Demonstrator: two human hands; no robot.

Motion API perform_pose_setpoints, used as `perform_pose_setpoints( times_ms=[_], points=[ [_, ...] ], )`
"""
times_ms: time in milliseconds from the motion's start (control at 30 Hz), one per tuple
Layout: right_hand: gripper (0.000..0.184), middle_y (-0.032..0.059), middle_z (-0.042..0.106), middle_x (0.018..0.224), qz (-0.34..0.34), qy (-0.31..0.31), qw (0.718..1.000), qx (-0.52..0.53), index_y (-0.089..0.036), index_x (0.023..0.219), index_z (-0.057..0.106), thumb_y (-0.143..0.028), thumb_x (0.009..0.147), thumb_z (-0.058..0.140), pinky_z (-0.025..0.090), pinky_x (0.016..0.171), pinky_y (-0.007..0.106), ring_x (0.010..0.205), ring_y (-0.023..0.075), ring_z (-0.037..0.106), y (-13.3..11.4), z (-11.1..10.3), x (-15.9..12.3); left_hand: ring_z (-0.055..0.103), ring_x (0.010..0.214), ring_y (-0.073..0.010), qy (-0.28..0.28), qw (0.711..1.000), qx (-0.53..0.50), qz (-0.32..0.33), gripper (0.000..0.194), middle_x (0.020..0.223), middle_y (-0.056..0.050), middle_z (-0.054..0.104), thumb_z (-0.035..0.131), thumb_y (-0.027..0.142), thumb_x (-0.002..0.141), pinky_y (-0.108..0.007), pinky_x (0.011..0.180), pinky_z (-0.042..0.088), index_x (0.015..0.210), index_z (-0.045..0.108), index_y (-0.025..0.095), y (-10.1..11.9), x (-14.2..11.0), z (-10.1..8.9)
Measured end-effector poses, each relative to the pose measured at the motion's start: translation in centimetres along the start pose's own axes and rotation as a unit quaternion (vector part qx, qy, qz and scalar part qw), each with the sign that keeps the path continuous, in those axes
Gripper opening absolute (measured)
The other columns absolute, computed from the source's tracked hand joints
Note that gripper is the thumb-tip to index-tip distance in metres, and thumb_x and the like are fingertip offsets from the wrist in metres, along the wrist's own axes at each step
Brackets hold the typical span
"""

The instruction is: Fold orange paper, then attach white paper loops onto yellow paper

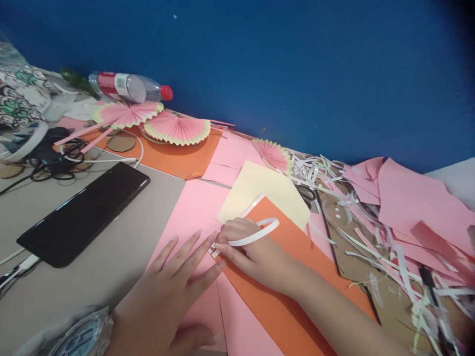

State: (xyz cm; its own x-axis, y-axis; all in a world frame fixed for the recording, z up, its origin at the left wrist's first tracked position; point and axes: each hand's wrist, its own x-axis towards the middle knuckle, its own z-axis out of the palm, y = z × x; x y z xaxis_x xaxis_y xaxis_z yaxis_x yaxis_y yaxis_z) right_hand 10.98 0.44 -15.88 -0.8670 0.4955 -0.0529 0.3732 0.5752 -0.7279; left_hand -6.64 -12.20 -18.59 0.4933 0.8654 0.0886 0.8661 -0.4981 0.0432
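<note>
My left hand (172, 284) lies palm down with fingers spread on the pink paper (200, 207), its fingertips close to the left edge of an orange sheet (282, 267). Beside those fingertips, my right hand (241, 244) is closed in a pinch on a narrow white strip (260, 235), which curls up in a loop over the hand. Short white pieces (214, 250) show on the orange sheet's edge just below the pinch. Partly beneath the orange sheet is a pale yellow sheet (260, 185).
A black phone (85, 212) with a cable lies at left. Pleated pink paper fans (178, 129) and a plastic bottle (129, 86) line the blue wall (260, 59). At right are scissors (307, 193), cardboard (389, 301), strip scraps (371, 247) and pink paper offcuts (419, 198).
</note>
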Motion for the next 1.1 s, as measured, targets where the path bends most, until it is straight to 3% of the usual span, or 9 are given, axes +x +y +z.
perform_pose_setpoints(
  times_ms=[233, 500, 867, 1100],
  points=[
    [0.023, 0.0012, 0.052, 0.074, -0.013, -0.001, 1.000, -0.027, -0.019, 0.075, 0.051, -0.028, 0.094, 0.040, 0.036, 0.068, 0.029, 0.072, 0.0142, 0.046, 0.6, 0.1, 0.1, 0.024, 0.135, -0.0319, 0.023, 1.000, -0.014, 0.002, 0.075, 0.148, -0.011, 0.030, 0.045, 0.063, 0.079, -0.047, 0.107, 0.018, 0.142, 0.031, 0.024, -0.3, 0.1, -0.1],
    [0.021, 0.0016, 0.055, 0.076, -0.025, -0.008, 0.999, -0.044, -0.020, 0.080, 0.053, -0.026, 0.094, 0.039, 0.034, 0.067, 0.030, 0.073, 0.0148, 0.046, 1.1, 0.5, 0.3, 0.020, 0.135, -0.0313, -0.004, 1.000, -0.015, 0.006, 0.069, 0.145, 0.001, 0.039, 0.044, 0.062, 0.080, -0.046, 0.111, 0.000, 0.139, 0.037, 0.027, -0.7, -0.1, 0.1],
    [0.024, 0.0027, 0.054, 0.075, -0.023, -0.007, 0.997, -0.067, -0.020, 0.080, 0.056, -0.024, 0.094, 0.037, 0.032, 0.065, 0.031, 0.071, 0.0152, 0.044, 1.4, 0.8, 0.2, 0.022, 0.134, -0.0341, 0.013, 1.000, -0.009, -0.009, 0.072, 0.144, 0.000, 0.039, 0.045, 0.063, 0.079, -0.046, 0.111, 0.004, 0.141, 0.035, 0.027, -0.6, -0.2, 0.6],
    [0.028, 0.0019, 0.052, 0.074, -0.008, 0.001, 0.995, -0.097, -0.018, 0.075, 0.054, -0.026, 0.094, 0.035, 0.029, 0.062, 0.030, 0.069, 0.0140, 0.041, 1.3, 1.1, 0.1, 0.032, 0.131, -0.0281, 0.050, 0.998, -0.027, -0.019, 0.064, 0.140, 0.001, 0.044, 0.049, 0.057, 0.081, -0.042, 0.113, 0.010, 0.138, 0.038, 0.031, -0.4, -0.5, 0.3]
  ],
)
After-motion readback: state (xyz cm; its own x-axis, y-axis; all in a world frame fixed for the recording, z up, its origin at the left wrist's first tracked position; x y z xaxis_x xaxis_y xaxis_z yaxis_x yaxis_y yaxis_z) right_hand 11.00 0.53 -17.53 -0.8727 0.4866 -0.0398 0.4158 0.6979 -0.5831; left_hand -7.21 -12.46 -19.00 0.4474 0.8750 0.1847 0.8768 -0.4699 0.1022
